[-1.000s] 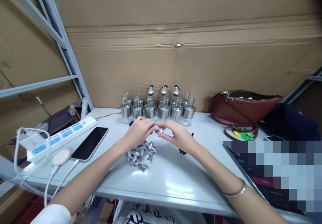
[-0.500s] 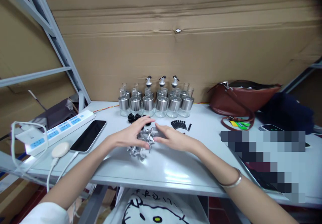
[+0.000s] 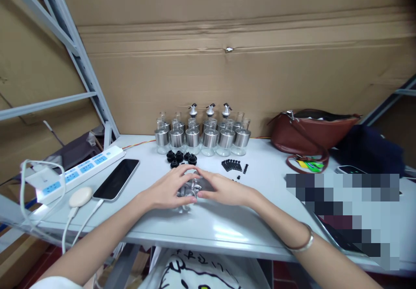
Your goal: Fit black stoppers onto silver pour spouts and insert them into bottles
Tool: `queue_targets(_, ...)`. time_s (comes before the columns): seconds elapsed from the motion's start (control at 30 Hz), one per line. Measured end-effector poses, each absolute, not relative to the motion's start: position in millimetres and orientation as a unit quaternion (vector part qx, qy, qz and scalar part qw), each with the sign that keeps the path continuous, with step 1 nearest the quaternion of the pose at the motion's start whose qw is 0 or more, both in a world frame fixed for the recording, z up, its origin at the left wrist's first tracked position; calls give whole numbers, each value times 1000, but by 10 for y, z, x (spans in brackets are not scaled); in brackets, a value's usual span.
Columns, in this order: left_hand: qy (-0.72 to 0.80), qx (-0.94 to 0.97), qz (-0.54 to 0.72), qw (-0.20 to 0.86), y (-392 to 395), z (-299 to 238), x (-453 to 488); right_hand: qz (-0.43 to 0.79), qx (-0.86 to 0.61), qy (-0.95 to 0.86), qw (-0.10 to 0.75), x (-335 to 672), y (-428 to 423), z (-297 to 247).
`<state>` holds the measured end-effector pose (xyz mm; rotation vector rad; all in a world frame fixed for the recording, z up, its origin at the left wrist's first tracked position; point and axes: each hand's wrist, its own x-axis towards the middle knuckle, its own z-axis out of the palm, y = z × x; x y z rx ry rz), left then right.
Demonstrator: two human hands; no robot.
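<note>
My left hand (image 3: 167, 189) and my right hand (image 3: 224, 188) curve around a small pile of silvery pour-spout pieces (image 3: 187, 190) near the table's front edge. Both hands are open, thumbs apart from the fingers, and their fingertips come close together above the pile. The hands cover much of it, so whether each one touches the pieces is hard to make out. Just behind my left hand sit several round black stoppers (image 3: 179, 156). Beyond my right fingers lies a fanned row of small black levers (image 3: 232, 165), with a tiny black piece (image 3: 238, 177) nearer to me.
Glass bottles with metal sleeves (image 3: 210, 139) stand in rows at the back, three bearing spouts (image 3: 210, 108). A phone (image 3: 117, 179), a white charging puck (image 3: 80, 197) and a power strip (image 3: 81, 170) lie left. A brown handbag (image 3: 308, 131) sits right.
My hands have drawn closer together over the silvery pile, covering more of it. The black stoppers, partly hidden before, now show behind my left hand. The view has tilted slightly upward.
</note>
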<state>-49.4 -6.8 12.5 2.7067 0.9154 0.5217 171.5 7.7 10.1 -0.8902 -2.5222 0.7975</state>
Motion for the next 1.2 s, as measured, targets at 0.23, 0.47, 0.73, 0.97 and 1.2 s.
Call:
queue_targets(0.23,363,826,429,50,59,312,-457,228,-365,-867,250,1790,145,155)
queue_targets(0.47,458,776,432,37,1173,986,-245,216,-335,-858,324,1800,142,210)
queue_targets(0.73,538,795,280,-8,1941,1169,-90,260,-357,-821,362,1818,129,308)
queue_targets(0.97,574,770,278,-22,2017,1130,-31,282,-355,-821,346,1800,123,318)
queue_targets(1.2,554,771,311,-41,1917,1316,38,275,-343,-808,391,1874,159,331)
